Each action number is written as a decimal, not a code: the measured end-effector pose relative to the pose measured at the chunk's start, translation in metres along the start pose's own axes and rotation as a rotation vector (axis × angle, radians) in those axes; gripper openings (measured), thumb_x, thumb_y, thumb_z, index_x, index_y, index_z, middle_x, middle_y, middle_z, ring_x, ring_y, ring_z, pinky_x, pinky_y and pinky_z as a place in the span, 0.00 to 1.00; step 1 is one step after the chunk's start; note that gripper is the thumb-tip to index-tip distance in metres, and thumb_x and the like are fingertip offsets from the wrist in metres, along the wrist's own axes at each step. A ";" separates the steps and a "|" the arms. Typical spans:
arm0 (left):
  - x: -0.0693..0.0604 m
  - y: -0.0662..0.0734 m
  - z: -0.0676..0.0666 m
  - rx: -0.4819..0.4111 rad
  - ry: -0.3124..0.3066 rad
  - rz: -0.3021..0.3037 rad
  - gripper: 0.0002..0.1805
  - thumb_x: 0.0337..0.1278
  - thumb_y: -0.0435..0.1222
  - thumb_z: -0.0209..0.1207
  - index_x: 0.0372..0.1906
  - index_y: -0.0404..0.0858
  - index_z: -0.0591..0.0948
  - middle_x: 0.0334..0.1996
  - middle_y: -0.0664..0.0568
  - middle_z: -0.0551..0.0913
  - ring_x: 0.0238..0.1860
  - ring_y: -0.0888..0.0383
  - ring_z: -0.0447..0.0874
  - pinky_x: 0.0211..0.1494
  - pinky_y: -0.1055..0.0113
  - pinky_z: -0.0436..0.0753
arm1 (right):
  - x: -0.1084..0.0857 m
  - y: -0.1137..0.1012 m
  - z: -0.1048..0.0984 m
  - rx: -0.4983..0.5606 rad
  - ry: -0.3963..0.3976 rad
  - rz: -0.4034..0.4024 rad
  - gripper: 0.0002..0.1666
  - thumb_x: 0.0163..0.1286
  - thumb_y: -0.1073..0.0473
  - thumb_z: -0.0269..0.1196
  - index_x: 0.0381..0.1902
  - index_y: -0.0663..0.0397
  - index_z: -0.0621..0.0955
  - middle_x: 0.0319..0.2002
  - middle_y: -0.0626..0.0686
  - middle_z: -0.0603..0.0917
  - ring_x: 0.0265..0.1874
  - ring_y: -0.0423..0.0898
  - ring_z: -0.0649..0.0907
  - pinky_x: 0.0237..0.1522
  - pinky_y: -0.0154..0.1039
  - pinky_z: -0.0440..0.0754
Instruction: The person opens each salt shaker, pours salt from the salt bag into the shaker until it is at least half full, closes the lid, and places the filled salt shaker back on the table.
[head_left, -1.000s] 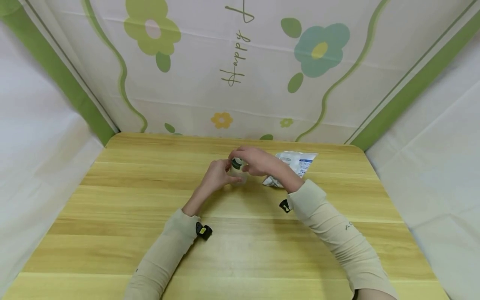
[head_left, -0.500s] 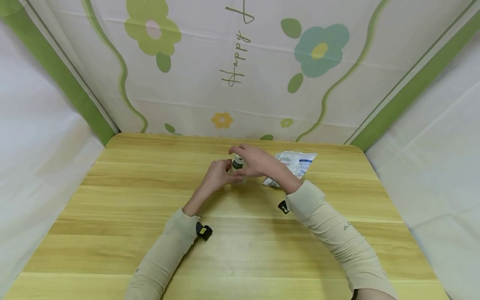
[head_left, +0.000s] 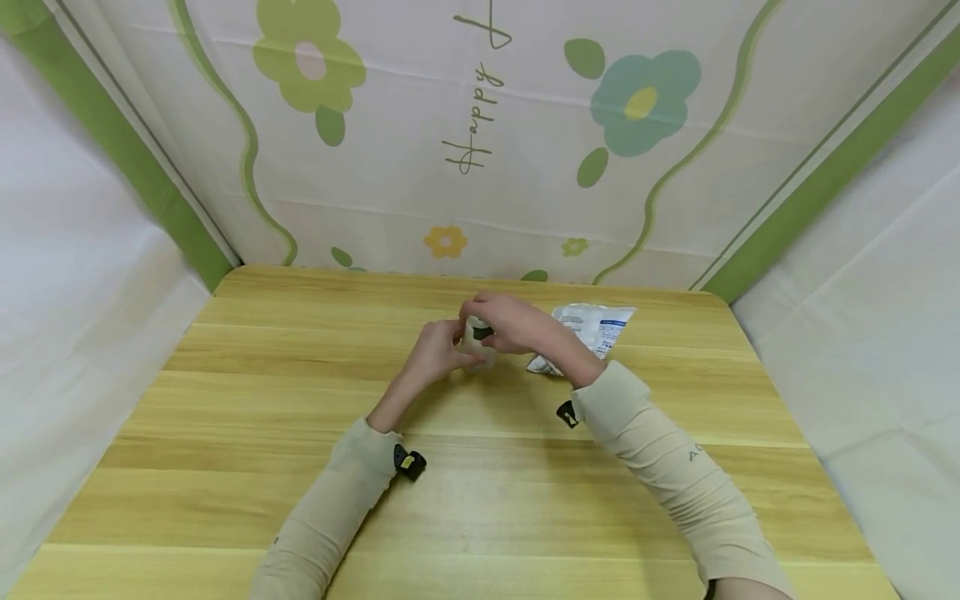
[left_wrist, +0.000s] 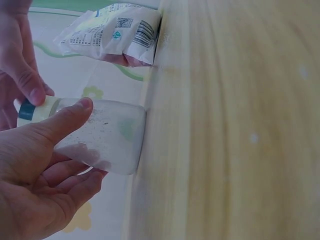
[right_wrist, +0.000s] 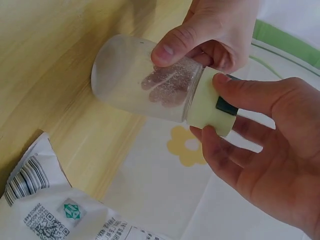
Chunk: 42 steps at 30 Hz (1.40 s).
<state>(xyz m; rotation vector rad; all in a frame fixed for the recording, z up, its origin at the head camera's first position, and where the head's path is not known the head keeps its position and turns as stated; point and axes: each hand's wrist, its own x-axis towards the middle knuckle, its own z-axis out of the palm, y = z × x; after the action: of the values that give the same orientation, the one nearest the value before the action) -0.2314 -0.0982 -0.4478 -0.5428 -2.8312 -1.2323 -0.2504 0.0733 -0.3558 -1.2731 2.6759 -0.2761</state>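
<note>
A clear seasoning jar (right_wrist: 122, 82) stands on the table, with white grains clinging inside its wall. On it sits a pale green lid (right_wrist: 204, 97) with a dark green patch (right_wrist: 227, 106). My left hand (head_left: 433, 352) holds the jar's body, thumb on the near side and fingers round the far side. With thumb and fingers, my right hand (head_left: 510, 323) grips the lid from above. In the head view, both hands hide much of the jar.
A white printed plastic bag (head_left: 596, 325) lies just right of the jar, partly behind the right forearm. The wooden table (head_left: 465, 500) ends at a white floral curtain (head_left: 397, 167). White curtains hang at both sides.
The right fingers loosened from the lid half a second ago and now grip it again. The dark patch has shifted slightly rightward. The left hand stays on the jar.
</note>
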 end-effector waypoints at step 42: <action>0.001 -0.001 0.000 -0.009 -0.014 -0.025 0.17 0.50 0.42 0.74 0.34 0.37 0.80 0.20 0.54 0.69 0.22 0.61 0.59 0.26 0.71 0.58 | 0.001 0.000 0.001 -0.020 0.029 0.060 0.23 0.68 0.57 0.67 0.59 0.53 0.78 0.54 0.55 0.81 0.50 0.50 0.81 0.53 0.43 0.82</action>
<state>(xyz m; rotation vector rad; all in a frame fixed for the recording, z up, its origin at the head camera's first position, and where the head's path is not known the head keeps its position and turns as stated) -0.2325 -0.0983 -0.4488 -0.5196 -2.8545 -1.2503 -0.2508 0.0722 -0.3572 -1.2005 2.7428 -0.2620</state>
